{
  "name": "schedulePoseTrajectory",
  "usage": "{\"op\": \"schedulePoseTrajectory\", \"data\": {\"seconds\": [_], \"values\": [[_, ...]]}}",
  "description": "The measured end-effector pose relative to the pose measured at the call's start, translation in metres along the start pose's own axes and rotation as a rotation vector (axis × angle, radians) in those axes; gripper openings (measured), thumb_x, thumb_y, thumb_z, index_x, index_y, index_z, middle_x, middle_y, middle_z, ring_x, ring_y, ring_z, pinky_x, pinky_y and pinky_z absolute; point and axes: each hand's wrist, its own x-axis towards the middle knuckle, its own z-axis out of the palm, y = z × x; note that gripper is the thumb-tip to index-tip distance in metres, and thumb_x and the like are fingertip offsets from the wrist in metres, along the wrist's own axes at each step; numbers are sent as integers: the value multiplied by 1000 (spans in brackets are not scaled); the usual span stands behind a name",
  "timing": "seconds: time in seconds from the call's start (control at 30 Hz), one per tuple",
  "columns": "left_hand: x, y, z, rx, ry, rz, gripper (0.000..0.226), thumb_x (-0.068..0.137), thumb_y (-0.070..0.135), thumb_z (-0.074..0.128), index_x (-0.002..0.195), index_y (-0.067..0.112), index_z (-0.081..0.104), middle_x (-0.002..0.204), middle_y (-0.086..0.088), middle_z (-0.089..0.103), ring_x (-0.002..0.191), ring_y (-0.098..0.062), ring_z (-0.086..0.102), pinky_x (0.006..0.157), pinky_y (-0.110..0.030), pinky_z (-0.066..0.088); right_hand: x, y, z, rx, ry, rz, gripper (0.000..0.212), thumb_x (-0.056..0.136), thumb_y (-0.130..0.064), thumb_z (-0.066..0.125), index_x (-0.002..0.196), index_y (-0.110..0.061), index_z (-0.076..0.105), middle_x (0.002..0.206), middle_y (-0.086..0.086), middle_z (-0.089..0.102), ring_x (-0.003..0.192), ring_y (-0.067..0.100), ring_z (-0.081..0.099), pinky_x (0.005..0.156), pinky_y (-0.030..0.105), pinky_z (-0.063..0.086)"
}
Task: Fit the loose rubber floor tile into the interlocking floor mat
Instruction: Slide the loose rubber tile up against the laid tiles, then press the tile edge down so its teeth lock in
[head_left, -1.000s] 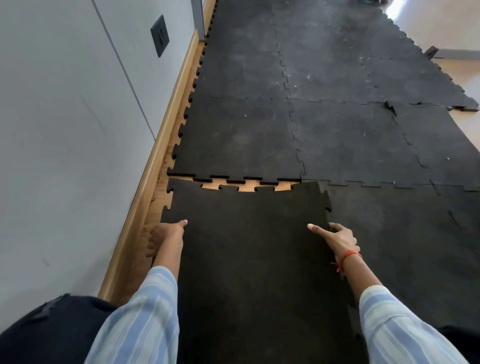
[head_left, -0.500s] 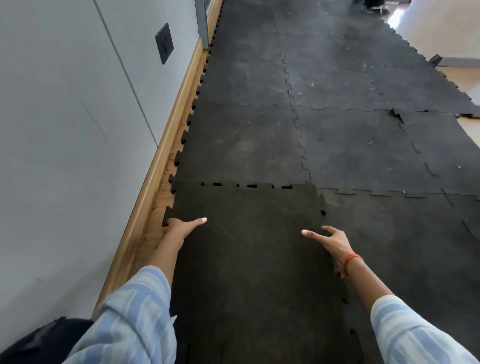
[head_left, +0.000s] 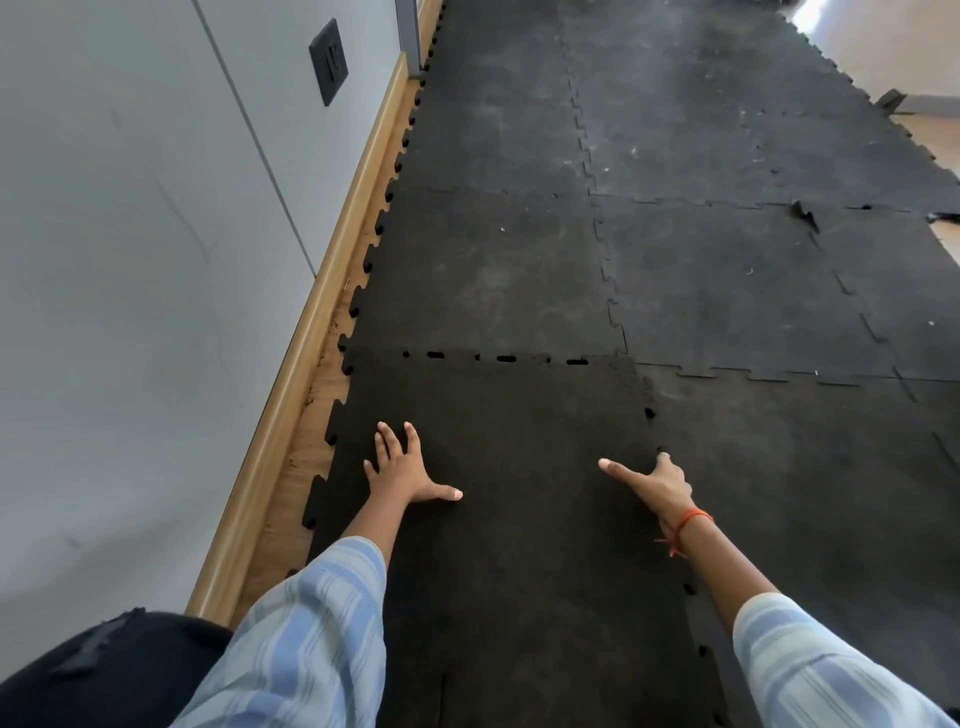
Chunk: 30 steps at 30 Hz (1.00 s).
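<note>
Pressing: left hand (head_left: 402, 475) flat on loose tile (head_left: 509, 519), fingers splayed, thumb out to the right; nothing pinched.
Right hand (head_left: 660, 486): at the tile's right edge, thumb stretched inward over the top, index up at the rim, other fingers tucked out of sight; whether anything is gripped cannot be told.
Wrist: orange thread band (head_left: 688, 522) on the right arm; striped blue sleeves (head_left: 317, 634) on both.
Loose tile, place: lying on the floor in the near-left corner of the mat, far edge meeting the laid tile (head_left: 493, 270) ahead, right edge alongside the neighbouring tile (head_left: 789, 493).
Far seam (head_left: 498, 358): closed along most of its run, yet several small dark slots open between the teeth; judged not fully seated.
Right seam: a few notches gaping near the far corner and lower down; judged only partly locked.
Left edge: toothed, free, beside a strip of bare wood floor (head_left: 306, 457) and the skirting board (head_left: 322, 291).
Wall (head_left: 130, 312): grey, with a dark socket plate (head_left: 328, 61).
Step in hand: seating the tabs.
Method advised: palm weight straight down over each open slot, working from the far-left corner along the seam to the right, then down the right edge; no sideways shove, lest locked teeth lift again.
Risk: rubber bowing upward at the middle if pushed from both sides.
</note>
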Motion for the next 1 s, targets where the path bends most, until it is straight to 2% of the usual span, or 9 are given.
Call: {"op": "schedulePoseTrajectory", "data": {"seconds": [0.27, 0.33, 0.4, 0.47, 0.53, 0.6, 0.73, 0.9, 1.0], "values": [[12, 2, -7, -2, 5, -39, 138, 64, 53, 81, 148, 17, -22, 152, -17, -34, 143, -35, -22, 117, -54, 5, 0, 9, 1, 105, -78, -95, 116, 67, -57, 77, 152, -11, 12, 159, 14, 12, 147, 32, 11, 119, 46, 18], [11, 7, -10, 28, 6, -57, 136, 66, 50, 81, 149, 16, -20, 153, -16, -31, 144, -34, -19, 117, -54, 5, -1, 13, -1, 2, -134, -123, 116, 67, -54, 79, 153, -15, 11, 160, 17, 2, 148, 33, 4, 120, 46, 14], [9, 19, -10, 92, 9, -23, 132, 68, 48, 81, 150, 14, -17, 155, -15, -27, 145, -33, -15, 117, -54, 6, -3, 14, 0, -242, -165, -161, 118, 68, -53, 79, 153, -15, 6, 158, 25, -9, 147, 36, -7, 121, 44, 7], [3, 38, -2, 162, -19, 41, 132, 68, 47, 81, 150, 13, -17, 155, -14, -28, 145, -32, -14, 117, -53, 7, -10, 13, 7, -520, -139, -186, 125, 68, -55, 77, 153, -13, -4, 154, 32, -17, 145, 41, -14, 120, 45, 3], [-5, 59, 15, 223, -63, 84, 134, 68, 46, 82, 149, 14, -21, 153, -14, -33, 145, -33, -17, 117, -52, 9, -22, 6, 19, -663, -111, -190, 129, 67, -55, 77, 151, -11, -11, 151, 35, -20, 143, 46, -17, 119, 48, 2], [-11, 73, 28, 268, -86, 77, 134, 68, 41, 83, 149, 15, -21, 153, -12, -33, 144, -32, -18, 116, -51, 12, -31, -3, 30, -722, -139, -197, 130, 68, -52, 78, 150, -11, -13, 151, 35, -22, 141, 48, -18, 119, 50, 4], [-19, 76, 25, 345, -130, 35, 130, 71, 35, 83, 150, 19, -19, 155, -8, -31, 145, -30, -15, 115, -52, 18, -42, -20, 43, -817, -316, -210, 127, 71, -37, 82, 151, -14, -14, 150, 32, -28, 140, 49, -20, 119, 50, 15], [-39, 78, 13, 387, -344, -3, 121, 76, 38, 78, 151, 17, -15, 156, -13, -28, 146, -38, 4, 113, -51, 27, -51, -35, 41, -950, -505, -233, 119, 75, -32, 80, 152, -18, -10, 152, 28, -29, 143, 46, -16, 119, 53, 9], [-43, 79, 15, 370, -369, -21, 116, 79, 39, 75, 151, 18, -14, 155, -15, -27, 145, -40, 8, 112, -51, 29, -47, -46, 38, -1022, -539, -199, 116, 77, -35, 77, 152, -18, -8, 152, 29, -26, 143, 48, -13, 118, 56, 7]]}}
